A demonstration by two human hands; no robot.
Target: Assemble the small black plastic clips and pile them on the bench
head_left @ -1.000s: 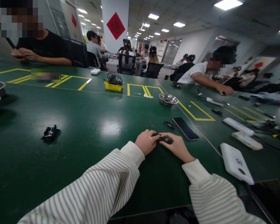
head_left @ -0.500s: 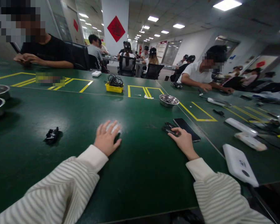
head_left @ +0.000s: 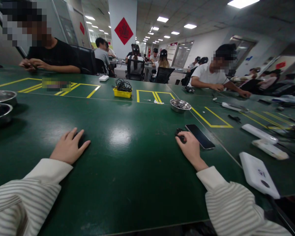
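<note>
My left hand [head_left: 68, 147] lies low over the green table at the left, palm down with its fingers spread. Something dark shows in the gaps by its fingers, mostly hidden under the hand; I cannot make out its shape. On the right, my right hand [head_left: 190, 147] has its thumb and fingers curled round a small bundled black cable [head_left: 180, 133], which is partly covered by the fingers. A dark-screened phone [head_left: 201, 137] lies flat just beside this hand.
A metal bowl [head_left: 180, 104] holding dark items stands ahead, and two more bowls [head_left: 7, 122] are at the left edge. A yellow box [head_left: 122, 93] carries black cables. White power banks [head_left: 259, 175] lie at right. Two people sit across the table [head_left: 132, 196].
My left hand has moved left, over the spot where a small black bundle lay in view. My right hand stays by the phone, its fingers more over the black cable.
</note>
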